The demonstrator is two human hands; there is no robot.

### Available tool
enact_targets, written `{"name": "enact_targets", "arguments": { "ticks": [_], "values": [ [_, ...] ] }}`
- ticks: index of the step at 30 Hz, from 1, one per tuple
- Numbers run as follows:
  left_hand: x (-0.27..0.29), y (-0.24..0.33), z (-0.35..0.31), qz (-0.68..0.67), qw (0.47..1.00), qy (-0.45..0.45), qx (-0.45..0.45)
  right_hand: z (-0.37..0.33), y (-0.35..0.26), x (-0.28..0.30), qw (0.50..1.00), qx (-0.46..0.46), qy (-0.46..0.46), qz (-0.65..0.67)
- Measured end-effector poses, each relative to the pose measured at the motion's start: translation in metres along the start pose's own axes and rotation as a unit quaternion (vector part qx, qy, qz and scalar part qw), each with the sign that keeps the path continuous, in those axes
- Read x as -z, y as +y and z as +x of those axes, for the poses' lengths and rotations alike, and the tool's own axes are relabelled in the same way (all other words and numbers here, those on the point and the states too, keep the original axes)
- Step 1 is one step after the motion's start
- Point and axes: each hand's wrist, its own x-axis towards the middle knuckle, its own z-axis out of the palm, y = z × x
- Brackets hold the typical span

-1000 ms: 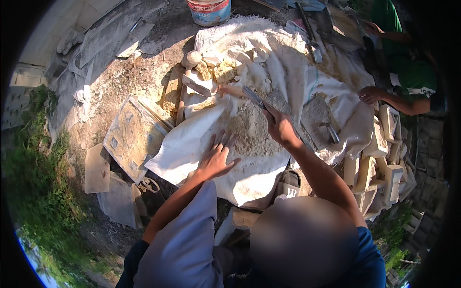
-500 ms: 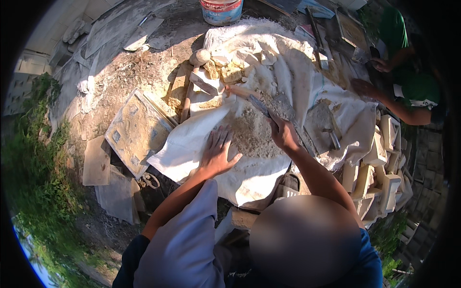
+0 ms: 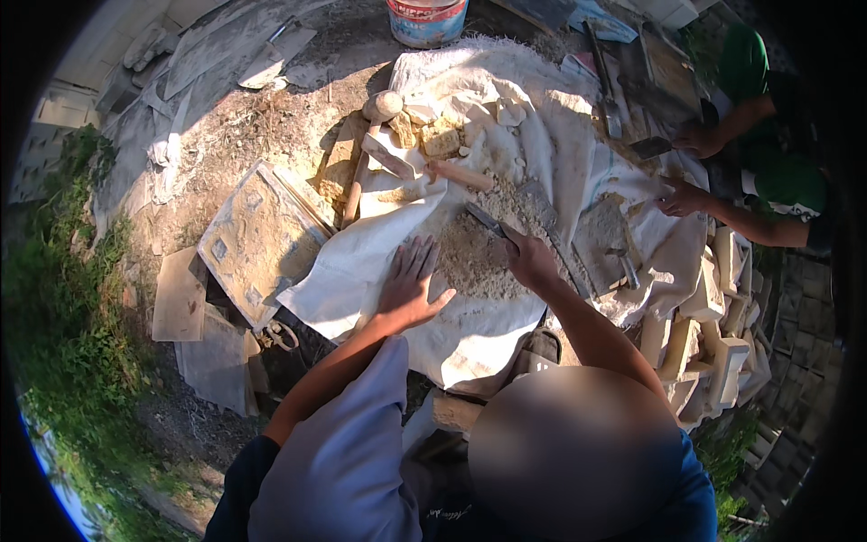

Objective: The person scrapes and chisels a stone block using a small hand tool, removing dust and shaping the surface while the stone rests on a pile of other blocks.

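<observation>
Beneath the left hand (image 3: 408, 282), one white sheet (image 3: 506, 330), pressed by a flat palm with thumb spread; nothing grasped. Right hand (image 3: 531, 260): clasped round one flat metal tool (image 3: 486, 219), tip pointing forward and left over the pale crumbs (image 3: 461, 242), uncounted, lying between and beyond the hands. Hands well apart.

Risks, as judged: sheet may ruck and spill crumbs if the left palm lifts; the tool's edge may snag the weave if pressed low; left fingers could be nicked should the tool stray leftward.

Count, ahead of the hands: wood-handled tool (image 3: 462, 175), one; round-knobbed stick (image 3: 358, 176), one; yellow lumps (image 3: 440, 138), two larger, smaller bits uncounted; bucket (image 3: 427, 25), one, farthest off.

Left of the left hand: sandy-topped slab (image 3: 262, 244), one.

Right of the right hand: short metal tool (image 3: 629, 271), one; pale blocks (image 3: 681, 348), several, overlapping, exact number not readable; a co-worker's near hand (image 3: 684, 197) and far hand (image 3: 700, 140), two in all.
</observation>
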Motion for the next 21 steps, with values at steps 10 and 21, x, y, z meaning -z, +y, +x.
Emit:
{"name": "enact_targets", "arguments": {
  "ticks": [10,21],
  "values": [
    [0.0,-0.005,-0.003,0.015,1.0,-0.009,0.0,-0.006,-0.009,-0.001,0.994,0.005,0.057,0.096],
    [0.0,-0.004,-0.002,0.04,0.999,-0.004,-0.003,-0.001,-0.016,0.005,0.992,-0.015,0.047,0.112]
  ]
}}
